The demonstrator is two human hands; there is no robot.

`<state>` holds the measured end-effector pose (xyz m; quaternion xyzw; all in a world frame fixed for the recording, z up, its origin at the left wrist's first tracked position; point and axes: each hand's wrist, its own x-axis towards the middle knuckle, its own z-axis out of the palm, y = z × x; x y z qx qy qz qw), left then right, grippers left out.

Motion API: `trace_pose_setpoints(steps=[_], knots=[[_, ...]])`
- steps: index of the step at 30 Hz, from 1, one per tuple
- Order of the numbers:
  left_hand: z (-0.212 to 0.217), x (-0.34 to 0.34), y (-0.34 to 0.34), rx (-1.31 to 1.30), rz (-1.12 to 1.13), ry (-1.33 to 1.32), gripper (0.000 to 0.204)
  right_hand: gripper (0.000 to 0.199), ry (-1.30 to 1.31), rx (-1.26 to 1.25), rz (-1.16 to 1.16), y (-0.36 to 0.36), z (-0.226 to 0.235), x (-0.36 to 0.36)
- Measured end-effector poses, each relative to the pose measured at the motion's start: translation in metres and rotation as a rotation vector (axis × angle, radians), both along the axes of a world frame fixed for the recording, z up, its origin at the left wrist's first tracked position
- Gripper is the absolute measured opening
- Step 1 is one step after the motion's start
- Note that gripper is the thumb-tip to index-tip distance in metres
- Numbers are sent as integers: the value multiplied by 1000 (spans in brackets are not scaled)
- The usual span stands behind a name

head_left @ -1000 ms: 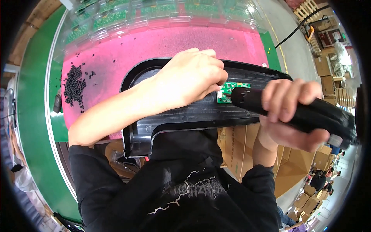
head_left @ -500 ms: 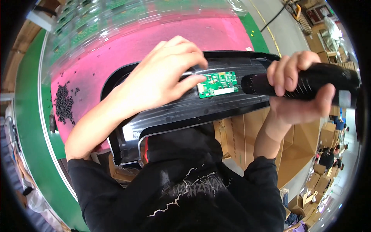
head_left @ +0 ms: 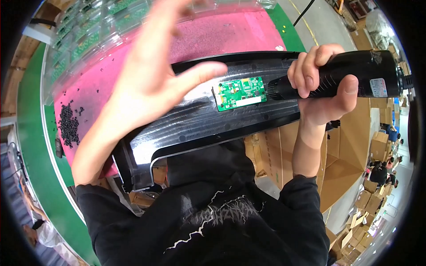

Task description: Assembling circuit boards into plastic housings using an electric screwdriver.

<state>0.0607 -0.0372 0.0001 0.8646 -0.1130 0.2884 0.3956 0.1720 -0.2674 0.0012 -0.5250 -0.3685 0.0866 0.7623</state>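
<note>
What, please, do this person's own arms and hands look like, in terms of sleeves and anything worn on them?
Both hands are bare, with no gloves, rings or watch visible. The left hand and the right hand lead into bare forearms. Black sleeves are pushed up near the elbows, part of a black top with a white jagged print on its front.

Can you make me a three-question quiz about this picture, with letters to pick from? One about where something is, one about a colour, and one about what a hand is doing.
1. Where does the green circuit board sit?
A. on the long black panel
B. on a cardboard box
C. in the left hand

2. What colour is the mat under the panel?
A. blue
B. pink
C. yellow

3. What is the right hand doing?
A. lying flat and empty
B. pointing at the floor
C. gripping a black power screwdriver

Answers:
1 A, the board lies on the panel's ribbed surface.
2 B, the mat shows pink beyond the panel.
3 C, its fingers wrap round the tool, while the left hand is spread open.
</note>
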Motion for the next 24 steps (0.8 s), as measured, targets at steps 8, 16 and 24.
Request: trace_pose_setpoints(steps=[8, 16, 24], knots=[[30, 6, 56, 180, -116, -350, 68, 50, -58, -58, -26, 23, 0, 14], [127, -29, 23, 519, -245, -430, 55, 58, 35, 12, -19, 7, 3, -5], [169, -67, 89, 793, -40, -831, 41, 37, 24, -24, 81, -43, -17, 3]])
